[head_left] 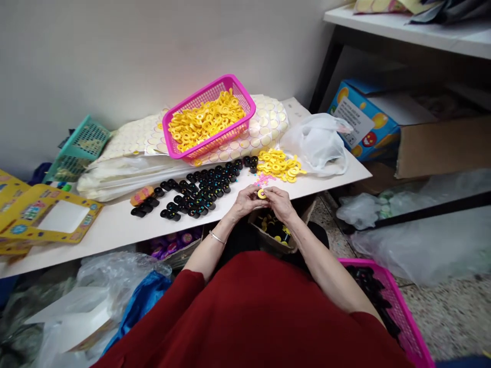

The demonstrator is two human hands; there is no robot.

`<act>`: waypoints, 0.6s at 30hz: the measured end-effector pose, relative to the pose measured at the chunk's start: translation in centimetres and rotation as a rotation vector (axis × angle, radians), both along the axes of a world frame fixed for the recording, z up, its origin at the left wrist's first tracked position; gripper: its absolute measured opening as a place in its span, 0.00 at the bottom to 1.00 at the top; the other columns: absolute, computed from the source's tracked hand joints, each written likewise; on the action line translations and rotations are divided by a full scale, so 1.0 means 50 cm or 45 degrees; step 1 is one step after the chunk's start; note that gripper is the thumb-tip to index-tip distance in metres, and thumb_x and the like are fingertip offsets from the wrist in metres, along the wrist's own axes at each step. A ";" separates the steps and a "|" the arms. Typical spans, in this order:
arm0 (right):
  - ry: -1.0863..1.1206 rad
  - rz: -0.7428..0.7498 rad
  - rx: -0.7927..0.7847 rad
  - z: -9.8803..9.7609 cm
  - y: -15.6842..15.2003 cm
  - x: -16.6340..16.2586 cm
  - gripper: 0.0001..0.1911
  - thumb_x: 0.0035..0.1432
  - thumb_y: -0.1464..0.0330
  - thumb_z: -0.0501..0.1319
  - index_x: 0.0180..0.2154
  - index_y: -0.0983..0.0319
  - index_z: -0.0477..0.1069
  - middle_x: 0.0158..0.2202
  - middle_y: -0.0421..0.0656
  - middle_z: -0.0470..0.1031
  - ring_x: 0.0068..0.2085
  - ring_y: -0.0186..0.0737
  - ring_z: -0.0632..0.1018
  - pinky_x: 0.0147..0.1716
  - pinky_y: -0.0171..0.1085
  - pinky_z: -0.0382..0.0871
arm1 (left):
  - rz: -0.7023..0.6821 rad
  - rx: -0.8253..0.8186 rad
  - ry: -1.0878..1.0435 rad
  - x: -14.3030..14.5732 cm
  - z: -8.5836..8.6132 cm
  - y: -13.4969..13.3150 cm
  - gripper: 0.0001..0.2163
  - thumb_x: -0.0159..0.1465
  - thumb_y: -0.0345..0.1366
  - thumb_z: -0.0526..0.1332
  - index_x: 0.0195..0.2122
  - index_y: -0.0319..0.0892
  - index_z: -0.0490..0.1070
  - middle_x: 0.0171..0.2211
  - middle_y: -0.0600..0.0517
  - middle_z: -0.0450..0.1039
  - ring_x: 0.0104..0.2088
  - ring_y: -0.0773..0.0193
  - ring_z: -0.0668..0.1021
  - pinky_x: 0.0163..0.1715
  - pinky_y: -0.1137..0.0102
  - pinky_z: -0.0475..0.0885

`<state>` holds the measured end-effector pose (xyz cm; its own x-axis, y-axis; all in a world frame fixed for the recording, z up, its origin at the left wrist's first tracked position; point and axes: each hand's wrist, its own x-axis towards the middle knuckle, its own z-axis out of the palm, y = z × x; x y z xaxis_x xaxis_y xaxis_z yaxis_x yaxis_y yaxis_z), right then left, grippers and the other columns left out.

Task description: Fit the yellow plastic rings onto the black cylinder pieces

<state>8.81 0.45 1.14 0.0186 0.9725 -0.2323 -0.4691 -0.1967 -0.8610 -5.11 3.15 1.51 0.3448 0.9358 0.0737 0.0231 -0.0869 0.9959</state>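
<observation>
My left hand (pixel 246 201) and my right hand (pixel 280 202) meet at the table's front edge, fingers closed around one small piece. Its upward face is a round yellow ring (pixel 261 193) with a pinkish centre; what lies under it is hidden by my fingers. Just beyond my hands is a scatter of tiny pink bits (pixel 264 179). Behind these spreads a loose pile of yellow rings (pixel 280 164). To the left, several short black cylindrical pieces (pixel 195 197) stand in a group, with small coloured specks on many tops.
A pink basket (pixel 167 134) of yellow rings rests on printed sheets at the back. Right of it lies a white plastic bag (pixel 318 140). Below my hands is a carton (pixel 293 249) of black-and-yellow pieces. Yellow printed boxes (pixel 23 225) occupy the table's left end.
</observation>
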 end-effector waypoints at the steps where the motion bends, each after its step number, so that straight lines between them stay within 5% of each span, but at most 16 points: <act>1: 0.038 0.042 0.029 0.001 -0.013 0.010 0.13 0.40 0.61 0.69 0.29 0.62 0.74 0.25 0.38 0.75 0.24 0.30 0.73 0.21 0.30 0.67 | 0.017 0.041 0.005 0.004 0.001 -0.003 0.23 0.37 0.45 0.75 0.31 0.37 0.75 0.29 0.54 0.67 0.31 0.70 0.68 0.31 0.73 0.64; 6: 0.016 0.025 0.107 -0.003 -0.079 0.051 0.22 0.43 0.57 0.69 0.41 0.59 0.74 0.33 0.40 0.78 0.28 0.33 0.76 0.31 0.38 0.74 | -0.062 0.119 0.032 0.025 0.001 -0.037 0.21 0.40 0.46 0.74 0.33 0.39 0.76 0.30 0.54 0.69 0.32 0.68 0.69 0.32 0.72 0.64; 12: -0.409 -0.087 0.197 -0.012 -0.138 0.039 0.24 0.50 0.54 0.65 0.48 0.58 0.72 0.39 0.42 0.79 0.28 0.35 0.76 0.33 0.40 0.75 | -0.001 0.206 0.119 0.023 -0.009 -0.099 0.19 0.49 0.49 0.70 0.37 0.41 0.77 0.31 0.51 0.71 0.34 0.65 0.70 0.36 0.69 0.65; 18: 0.022 0.034 0.067 -0.007 -0.151 0.037 0.23 0.49 0.51 0.65 0.42 0.58 0.75 0.42 0.45 0.78 0.28 0.33 0.75 0.25 0.34 0.72 | -0.015 0.531 0.297 -0.013 0.005 -0.133 0.21 0.53 0.52 0.66 0.39 0.39 0.76 0.33 0.47 0.73 0.37 0.62 0.70 0.40 0.66 0.66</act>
<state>10.67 -7.10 0.80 -0.0109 0.9835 -0.1808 -0.4790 -0.1639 -0.8624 -5.76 -3.50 1.77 0.4072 0.8387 0.3617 0.2388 -0.4800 0.8442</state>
